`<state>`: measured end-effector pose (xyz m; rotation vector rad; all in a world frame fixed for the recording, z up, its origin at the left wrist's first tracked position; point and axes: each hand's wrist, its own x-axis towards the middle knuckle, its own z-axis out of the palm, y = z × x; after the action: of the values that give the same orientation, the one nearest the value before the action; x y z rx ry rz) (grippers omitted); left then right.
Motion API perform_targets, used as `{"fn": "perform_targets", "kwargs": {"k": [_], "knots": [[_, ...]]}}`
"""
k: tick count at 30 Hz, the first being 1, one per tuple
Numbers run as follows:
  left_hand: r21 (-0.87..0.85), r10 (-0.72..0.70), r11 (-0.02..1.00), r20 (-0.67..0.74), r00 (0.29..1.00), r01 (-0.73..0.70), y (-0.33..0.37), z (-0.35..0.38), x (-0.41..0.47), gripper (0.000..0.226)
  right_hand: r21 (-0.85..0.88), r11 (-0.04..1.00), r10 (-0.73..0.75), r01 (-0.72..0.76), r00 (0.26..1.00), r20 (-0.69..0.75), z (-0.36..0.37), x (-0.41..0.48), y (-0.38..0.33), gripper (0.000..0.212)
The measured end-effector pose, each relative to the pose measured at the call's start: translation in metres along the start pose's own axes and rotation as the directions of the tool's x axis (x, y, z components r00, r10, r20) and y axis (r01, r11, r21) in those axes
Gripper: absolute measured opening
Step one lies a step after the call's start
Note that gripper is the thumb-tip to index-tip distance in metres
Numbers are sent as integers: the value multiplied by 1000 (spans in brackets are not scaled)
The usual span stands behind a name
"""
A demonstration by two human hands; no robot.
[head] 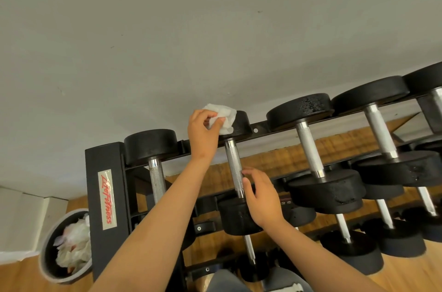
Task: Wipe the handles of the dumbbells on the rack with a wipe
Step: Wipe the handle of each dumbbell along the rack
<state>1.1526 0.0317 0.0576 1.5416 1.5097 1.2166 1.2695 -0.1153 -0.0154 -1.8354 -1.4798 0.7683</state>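
Red "LifeFitness" script was read on the rack label [107,198]. A wipe [224,117] was gripped by the left hand [203,131]; the right hand [260,198] was held relaxed beside a dumbbell handle [233,165].

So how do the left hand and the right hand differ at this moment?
The left hand pinches a white wipe; the right hand holds nothing, fingers loosely spread. The left hand is up at the far plate of a dumbbell, the right hand low beside its knurled handle, near the front plate. Both are at the same dumbbell, second from the rack's left end.
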Motion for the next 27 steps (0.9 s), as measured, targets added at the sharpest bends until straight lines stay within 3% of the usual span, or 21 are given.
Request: {"fn": "perform_targets", "kwargs": {"k": [22, 27], "knots": [[-152, -237, 964, -121, 964, 218, -26, 7, -27, 19, 6, 1000, 23, -24, 1000, 21, 0, 0, 1, 30], [-186, -334, 933, -118, 935, 309, -25, 3, -9, 10, 17, 999, 41, -42, 999, 21, 0, 0, 0, 31]]}}
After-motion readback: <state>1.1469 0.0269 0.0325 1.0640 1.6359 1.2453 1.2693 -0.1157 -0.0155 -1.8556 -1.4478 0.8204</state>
